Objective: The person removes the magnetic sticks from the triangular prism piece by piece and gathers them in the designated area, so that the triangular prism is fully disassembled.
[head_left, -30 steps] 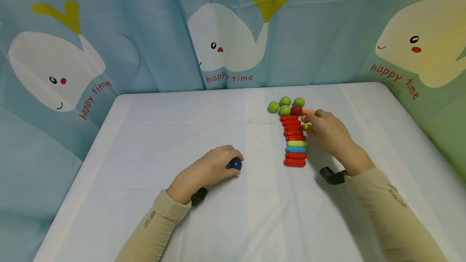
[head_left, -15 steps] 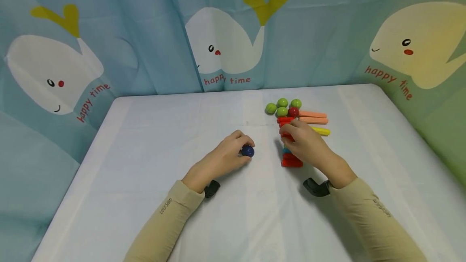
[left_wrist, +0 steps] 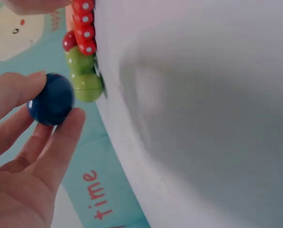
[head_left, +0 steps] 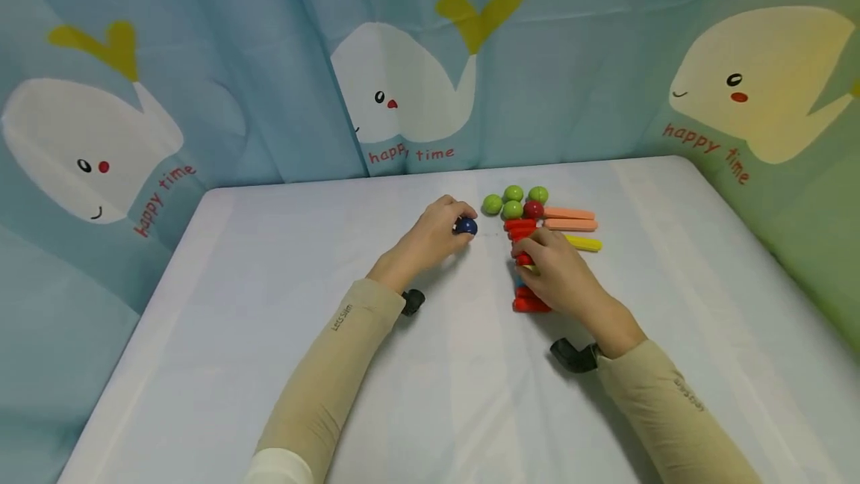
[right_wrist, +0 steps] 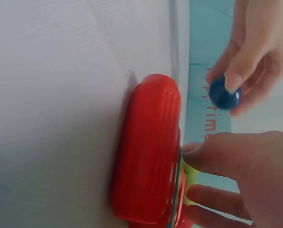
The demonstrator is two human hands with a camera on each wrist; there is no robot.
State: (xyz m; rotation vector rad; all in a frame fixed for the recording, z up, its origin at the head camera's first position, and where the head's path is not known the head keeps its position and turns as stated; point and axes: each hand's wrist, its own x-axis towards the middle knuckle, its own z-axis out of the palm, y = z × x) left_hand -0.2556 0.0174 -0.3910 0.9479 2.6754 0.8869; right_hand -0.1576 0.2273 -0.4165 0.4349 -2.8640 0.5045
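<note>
My left hand (head_left: 433, 239) pinches a glossy dark blue ball (left_wrist: 51, 102) between thumb and fingertips, raised above the table in the left wrist view. My right hand (head_left: 559, 269) bends over the middle of a row of short magnetic rods (head_left: 532, 305), mostly red, with a lime and a blue one among them. Thumb and fingers grip a rod there; which one is partly hidden. Close to the right wrist camera lies the row's near red rod (right_wrist: 146, 147). Beyond the row sit a red ball (head_left: 534, 210) and several green balls (head_left: 513, 210).
Two orange rods (head_left: 569, 225) lie side by side to the right of the red ball. Nearer, a yellow rod (head_left: 583, 243) points away from my right hand. A white cloth covers the table (head_left: 302, 282), and a whale-print curtain (head_left: 269, 95) hangs behind it.
My left hand has carried the blue ball forward and to the right, near the green balls. My right hand has left the yellow rod and come left onto the row.
</note>
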